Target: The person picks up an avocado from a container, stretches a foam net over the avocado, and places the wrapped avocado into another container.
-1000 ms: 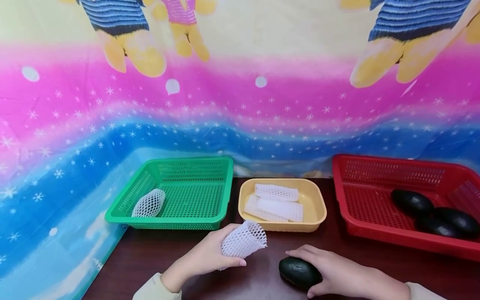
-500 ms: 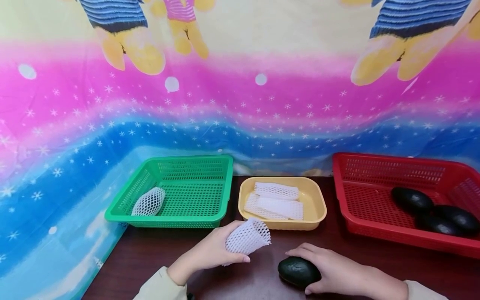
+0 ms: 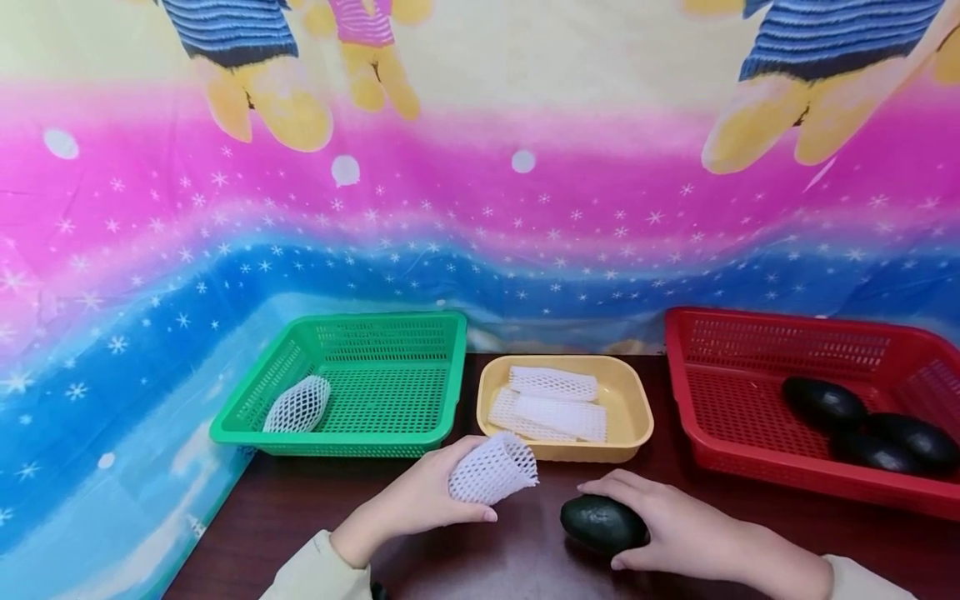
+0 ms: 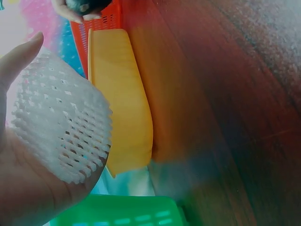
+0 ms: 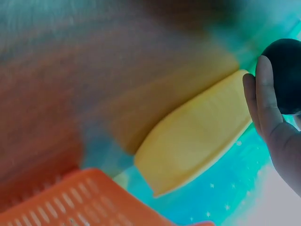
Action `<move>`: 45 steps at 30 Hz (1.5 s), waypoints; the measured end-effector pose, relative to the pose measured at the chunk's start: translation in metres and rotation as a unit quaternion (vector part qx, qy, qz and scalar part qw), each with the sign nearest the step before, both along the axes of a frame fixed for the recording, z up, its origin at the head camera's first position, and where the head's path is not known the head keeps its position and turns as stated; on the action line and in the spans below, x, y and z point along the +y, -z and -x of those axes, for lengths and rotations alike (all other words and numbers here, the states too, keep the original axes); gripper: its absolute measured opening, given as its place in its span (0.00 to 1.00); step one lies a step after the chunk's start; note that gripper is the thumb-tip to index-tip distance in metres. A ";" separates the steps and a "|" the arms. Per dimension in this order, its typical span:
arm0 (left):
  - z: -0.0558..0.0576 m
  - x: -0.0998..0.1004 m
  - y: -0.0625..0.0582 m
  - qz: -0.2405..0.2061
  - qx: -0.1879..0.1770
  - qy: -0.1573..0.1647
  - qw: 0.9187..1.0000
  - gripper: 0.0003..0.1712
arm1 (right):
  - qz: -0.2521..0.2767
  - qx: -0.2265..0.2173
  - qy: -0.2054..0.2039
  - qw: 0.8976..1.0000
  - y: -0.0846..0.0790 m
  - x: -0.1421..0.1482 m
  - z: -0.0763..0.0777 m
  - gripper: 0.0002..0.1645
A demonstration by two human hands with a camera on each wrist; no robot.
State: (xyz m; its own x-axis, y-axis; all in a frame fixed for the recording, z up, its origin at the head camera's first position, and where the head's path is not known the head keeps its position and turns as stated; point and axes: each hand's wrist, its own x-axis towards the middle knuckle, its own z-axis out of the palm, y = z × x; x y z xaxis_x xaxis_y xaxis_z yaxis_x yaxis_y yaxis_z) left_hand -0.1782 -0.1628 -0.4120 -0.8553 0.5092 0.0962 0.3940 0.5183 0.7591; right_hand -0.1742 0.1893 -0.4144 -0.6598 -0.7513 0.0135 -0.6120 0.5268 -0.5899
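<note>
My left hand [image 3: 420,497] holds a white foam net sleeve [image 3: 492,469], its mouth spread round and facing right. The thumb lies along the near side of the sleeve, which fills the palm in the left wrist view [image 4: 61,117]. To the right, my right hand [image 3: 678,529] grips a dark green avocado [image 3: 603,525] by its right end, thumb on the near side and fingers over the far side. The avocado's left tip points toward the sleeve, with a gap between them. In the right wrist view the avocado [image 5: 284,77] sits against the fingers.
A green basket [image 3: 341,437] at the back left holds one net-covered fruit [image 3: 298,405]. Behind my hands, a yellow tray [image 3: 630,417] contains several flat foam net sleeves [image 3: 555,383]. At the right, a red basket [image 3: 738,467] holds several dark avocados [image 3: 825,404].
The avocado and my right hand have risen slightly and shifted a little right. My left hand with the net sleeve has moved slightly up and to the right since a second ago.
</note>
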 end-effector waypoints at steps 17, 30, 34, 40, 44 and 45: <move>0.001 0.003 -0.005 0.019 0.015 -0.008 1.000 0.42 | 0.019 0.138 0.035 0.990 -0.035 0.011 -0.001 0.44; 0.002 0.008 -0.003 0.028 -0.007 0.005 1.000 0.42 | 0.028 0.152 0.029 0.988 -0.050 -0.002 0.002 0.44; 0.002 0.010 -0.002 0.038 0.002 0.012 0.999 0.43 | 0.031 0.156 0.024 0.987 -0.049 -0.007 0.004 0.44; 0.002 0.012 0.000 0.049 0.013 0.023 0.998 0.44 | 0.039 0.153 0.014 0.987 -0.047 -0.013 0.005 0.43; 0.004 0.015 0.002 0.059 0.013 0.025 0.998 0.45 | 0.048 0.155 0.004 0.987 -0.045 -0.016 0.006 0.42; 0.004 0.015 0.002 0.063 0.015 0.025 0.998 0.45 | 0.047 0.160 0.001 0.986 -0.045 -0.017 0.006 0.42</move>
